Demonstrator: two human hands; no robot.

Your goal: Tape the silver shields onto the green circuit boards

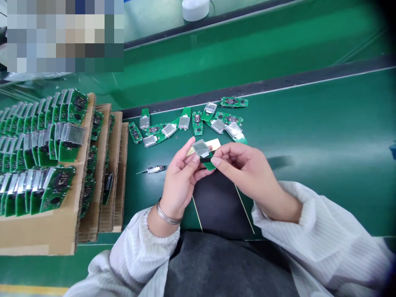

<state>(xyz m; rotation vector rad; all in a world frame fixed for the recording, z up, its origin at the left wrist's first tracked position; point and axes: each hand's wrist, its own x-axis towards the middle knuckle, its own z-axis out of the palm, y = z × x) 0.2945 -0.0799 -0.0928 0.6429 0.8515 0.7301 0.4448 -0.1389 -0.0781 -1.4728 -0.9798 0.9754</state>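
A small green circuit board [209, 166] with a clear-faced display [201, 147] lies in my left hand [182, 177], thumb and fingers closed on its edges. Across the board, just below the display, runs a short black strip [205, 159]. My right hand [244, 165] pinches at the right end of this strip, its fingers curled; the fingertips partly cover the contact. Behind the board a pale yellow sheet [214, 144] shows. Beneath both hands a black sheet [216, 202] with thin yellow edges lies on the green table.
Several loose circuit boards [198, 123], some with displays, lie beyond my hands. A small metal tool with a thin tip [155, 169] rests left of them. Cardboard holders [40, 239] packed with upright boards stand at the left. A dark ledge [260, 86] runs behind.
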